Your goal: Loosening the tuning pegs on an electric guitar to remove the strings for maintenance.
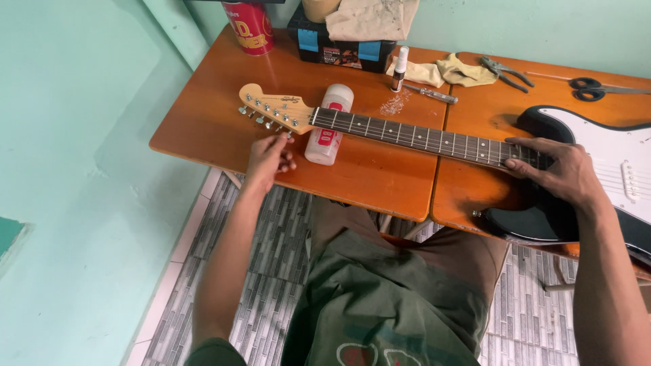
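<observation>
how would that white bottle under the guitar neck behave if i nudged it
The white bottle lies on its side with the guitar neck resting across it, so it would probably roll along the wooden table. It looks like light plastic, likely easy to shift. If it rolls out, the neck may drop.

Guitar body (pixel 597 156) runs off the right edge (red can (pixel 249 26) cropped above).

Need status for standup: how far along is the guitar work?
Done: strings lie along the guitar neck, propped on a white bottle. In hand: left hand at a tuning peg, right hand pressing the strings. Left: pliers and scissors remain out.
</observation>
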